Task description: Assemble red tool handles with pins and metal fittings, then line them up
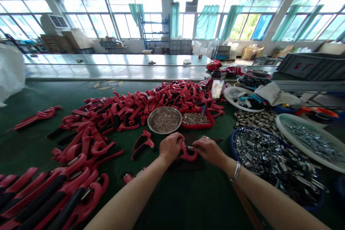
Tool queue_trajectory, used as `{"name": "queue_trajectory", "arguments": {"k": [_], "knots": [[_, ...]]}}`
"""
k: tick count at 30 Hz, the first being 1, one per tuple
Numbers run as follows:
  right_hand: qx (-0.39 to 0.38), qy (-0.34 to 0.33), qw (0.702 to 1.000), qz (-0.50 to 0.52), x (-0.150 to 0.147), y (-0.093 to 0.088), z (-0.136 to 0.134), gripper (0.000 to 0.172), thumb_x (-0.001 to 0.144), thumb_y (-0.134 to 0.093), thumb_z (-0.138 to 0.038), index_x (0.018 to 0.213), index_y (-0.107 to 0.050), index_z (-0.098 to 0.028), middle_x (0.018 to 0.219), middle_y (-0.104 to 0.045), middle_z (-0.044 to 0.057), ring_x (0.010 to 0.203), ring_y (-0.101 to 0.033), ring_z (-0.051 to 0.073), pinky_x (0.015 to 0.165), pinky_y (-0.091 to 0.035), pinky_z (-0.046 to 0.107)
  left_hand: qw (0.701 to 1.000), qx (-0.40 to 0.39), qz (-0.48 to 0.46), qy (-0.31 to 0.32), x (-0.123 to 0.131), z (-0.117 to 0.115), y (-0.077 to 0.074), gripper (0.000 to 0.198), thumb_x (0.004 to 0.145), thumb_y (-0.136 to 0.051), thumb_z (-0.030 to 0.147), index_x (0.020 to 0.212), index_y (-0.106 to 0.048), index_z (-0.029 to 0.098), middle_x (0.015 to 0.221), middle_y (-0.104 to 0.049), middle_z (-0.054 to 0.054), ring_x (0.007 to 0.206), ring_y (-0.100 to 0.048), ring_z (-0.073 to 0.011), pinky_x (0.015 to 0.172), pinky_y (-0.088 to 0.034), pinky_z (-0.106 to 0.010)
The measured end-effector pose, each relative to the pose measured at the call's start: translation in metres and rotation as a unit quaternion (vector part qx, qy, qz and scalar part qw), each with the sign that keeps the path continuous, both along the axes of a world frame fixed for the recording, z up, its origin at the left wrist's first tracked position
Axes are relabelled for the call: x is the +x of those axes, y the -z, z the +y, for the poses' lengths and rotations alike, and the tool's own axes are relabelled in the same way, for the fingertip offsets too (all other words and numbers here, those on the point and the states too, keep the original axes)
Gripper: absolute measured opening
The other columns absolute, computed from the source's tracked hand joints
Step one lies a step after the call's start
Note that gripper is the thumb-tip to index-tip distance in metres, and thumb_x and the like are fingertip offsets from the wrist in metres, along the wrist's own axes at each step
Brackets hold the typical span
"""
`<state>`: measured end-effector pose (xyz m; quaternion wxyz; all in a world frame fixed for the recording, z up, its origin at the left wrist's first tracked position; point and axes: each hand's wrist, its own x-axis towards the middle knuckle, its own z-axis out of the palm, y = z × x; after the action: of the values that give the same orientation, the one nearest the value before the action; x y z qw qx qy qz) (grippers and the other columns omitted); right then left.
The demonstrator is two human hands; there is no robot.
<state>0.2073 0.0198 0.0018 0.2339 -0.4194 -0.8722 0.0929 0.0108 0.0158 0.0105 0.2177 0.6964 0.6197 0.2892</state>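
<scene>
**Q:** What is being held?

**A:** A red tool body (pixel 188 155) is held above a dark mat (pixel 185 165) on the green-topped counter (pixel 40 158). It is gripped by the closed fingers (pixel 175 141) of the left hand (pixel 170 147). The right hand (pixel 210 151) is laid over its other end, but whether it is gripped there cannot be told.

**Q:** What could go wrong?

**A:** A small metal piece (pixel 190 148) at the body could be dropped if the grip were loosened. It could then be lost among the fittings in the blue basin (pixel 231 143) nearby, which could itself be knocked by the right forearm (pixel 258 190).

**Q:** Can any writing be read?

**A:** None. A white label (pixel 217 89) beyond the hands is blurred.
</scene>
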Motion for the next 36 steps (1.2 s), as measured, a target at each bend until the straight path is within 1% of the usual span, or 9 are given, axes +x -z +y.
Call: {"name": "queue_trajectory", "arguments": {"k": [3,5,9,11,13,22,28,33,36], "knots": [[-0.068,0.152,0.967,0.193,0.013,0.002,0.0,0.028,0.081,-0.053,-0.036,0.099,-0.061,-0.017,0.084,-0.066,0.006,0.071,-0.06,0.016,0.065,-0.049,0.03,0.982,-0.057,-0.177,0.036,0.01,-0.004,-0.001,0.018,0.077,-0.056,0.035,0.077,-0.061,0.017,0.071,-0.062,-0.001,0.065,-0.055,-0.013,0.058,-0.038,-0.022],[-0.099,0.223,0.925,0.292,0.013,0.001,-0.006,0.031,0.081,-0.051,-0.039,0.1,-0.061,-0.016,0.08,-0.066,0.007,0.068,-0.061,0.017,0.062,-0.051,0.031,0.933,-0.148,-0.325,0.043,0.019,-0.007,-0.003,0.023,0.074,-0.06,0.037,0.075,-0.057,0.014,0.065,-0.059,-0.001,0.055,-0.051,-0.0098,0.05,-0.036,-0.02],[-0.135,0.127,0.931,0.316,-0.011,-0.013,-0.024,0.026,0.077,-0.057,-0.037,0.095,-0.065,-0.02,0.087,-0.067,0.006,0.077,-0.062,0.019,0.07,-0.051,0.033,0.799,-0.302,-0.519,0.024,0.032,-0.011,-0.009,0.034,0.068,-0.066,0.043,0.075,-0.052,0.013,0.057,-0.051,0.002,0.043,-0.041,-0.0044,0.039,-0.027,-0.016],[-0.148,0.112,0.922,0.339,-0.026,-0.019,-0.029,0.023,0.077,-0.058,-0.037,0.091,-0.066,-0.021,0.087,-0.068,0.006,0.078,-0.062,0.02,0.072,-0.051,0.034,0.766,-0.319,-0.558,0.012,0.032,-0.012,-0.011,0.036,0.065,-0.068,0.043,0.076,-0.052,0.013,0.055,-0.047,0.005,0.04,-0.037,-0.0031,0.037,-0.024,-0.015],[-0.177,0.116,0.902,0.376,-0.038,-0.02,-0.029,0.023,0.076,-0.059,-0.037,0.089,-0.067,-0.02,0.084,-0.068,0.005,0.076,-0.062,0.019,0.071,-0.051,0.034,0.76,-0.299,-0.577,-0.007,0.03,-0.014,-0.011,0.038,0.062,-0.071,0.042,0.077,-0.051,0.013,0.054,-0.045,0.006,0.038,-0.036,-0.0023,0.036,-0.024,-0.015],[-0.287,0.091,0.79,0.534,-0.05,0.003,-0.026,0.026,0.07,-0.067,-0.039,0.08,-0.062,-0.017,0.073,-0.062,0.001,0.065,-0.055,0.012,0.061,-0.046,0.025,0.811,-0.178,-0.554,-0.058,0.028,-0.02,-0.011,0.046,0.05,-0.077,0.044,0.074,-0.052,0.012,0.058,-0.053,0.004,0.042,-0.043,-0.003,0.04,-0.031,-0.015],[-0.286,0.094,0.811,0.501,-0.034,-0.001,-0.037,0.025,0.074,-0.062,-0.042,0.081,-0.055,-0.02,0.06,-0.051,-0.005,0.049,-0.044,0.008,0.045,-0.037,0.02,0.782,-0.307,-0.542,0.021,0.031,-0.019,-0.012,0.043,0.052,-0.078,0.04,0.073,-0.051,0.014,0.052,-0.049,0.007,0.038,-0.038,-0.002,0.039,-0.03,-0.015],[-0.17,0.114,0.898,0.391,-0.023,-0.013,-0.047,0.019,0.082,-0.052,-0.038,0.08,-0.055,-0.019,0.075,-0.057,0.001,0.071,-0.053,0.014,0.066,-0.045,0.026,0.753,-0.363,-0.548,0.024,0.039,-0.019,-0.005,0.038,0.056,-0.077,0.037,0.075,-0.053,0.014,0.047,-0.046,0.008,0.038,-0.038,-0.002,0.04,-0.028,-0.014],[-0.141,0.112,0.912,0.368,-0.024,-0.017,-0.051,0.018,0.082,-0.052,-0.036,0.083,-0.056,-0.019,0.079,-0.058,0.003,0.074,-0.055,0.015,0.068,-0.046,0.027,0.742,-0.361,-0.564,0.008,0.046,-0.021,-0.007,0.037,0.056,-0.076,0.037,0.075,-0.053,0.015,0.047,-0.045,0.008,0.037,-0.036,-0.0017,0.038,-0.025,-0.013]]}}
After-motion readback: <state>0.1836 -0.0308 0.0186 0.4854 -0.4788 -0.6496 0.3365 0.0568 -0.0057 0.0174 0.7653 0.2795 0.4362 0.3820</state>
